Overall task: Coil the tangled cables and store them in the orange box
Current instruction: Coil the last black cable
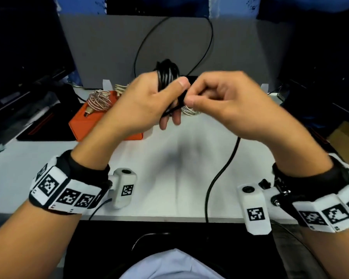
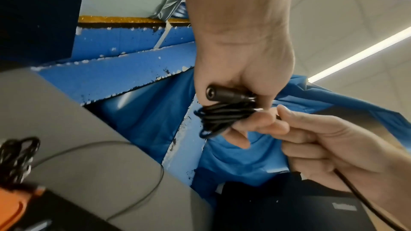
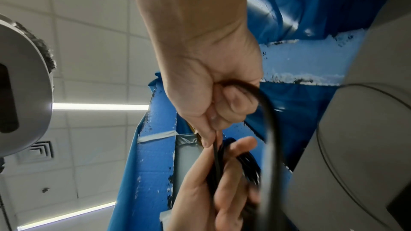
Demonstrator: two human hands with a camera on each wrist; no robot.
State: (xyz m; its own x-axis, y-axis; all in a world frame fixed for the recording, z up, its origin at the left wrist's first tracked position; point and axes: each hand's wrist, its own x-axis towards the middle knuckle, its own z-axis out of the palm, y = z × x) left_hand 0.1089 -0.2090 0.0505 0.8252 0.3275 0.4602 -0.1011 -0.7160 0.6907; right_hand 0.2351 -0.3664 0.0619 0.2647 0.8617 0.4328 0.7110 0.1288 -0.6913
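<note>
**Two hands on one black cable, mid-frame above the table**

Two hands meet at the centre of the head view. The left hand (image 1: 149, 101) curls its fingers and thumb round a bundle of glossy black round cable (image 1: 166, 75), whose loops stand up above the fist; the left wrist view shows the loops pinched in the fingers beside a black barrel-shaped plug (image 2: 224, 93) in the same hand. The right hand (image 1: 226, 101) pinches a strand of that cable between thumb and forefinger, right against the left thumb. From under the right hand the free black length (image 1: 220, 174) drops to the lower middle of the frame and over the near edge of the white table (image 1: 169, 178).

Left of centre, behind the left hand, sits the flat orange rectangular box (image 1: 85, 125) with a coiled braided pink-and-white cable (image 1: 99, 101) lying on it. A pale coiled cable (image 1: 189, 111) shows just below the hands. A thin black wire (image 1: 210, 43) loops across the grey panel (image 1: 109, 47) in the upper middle.
</note>
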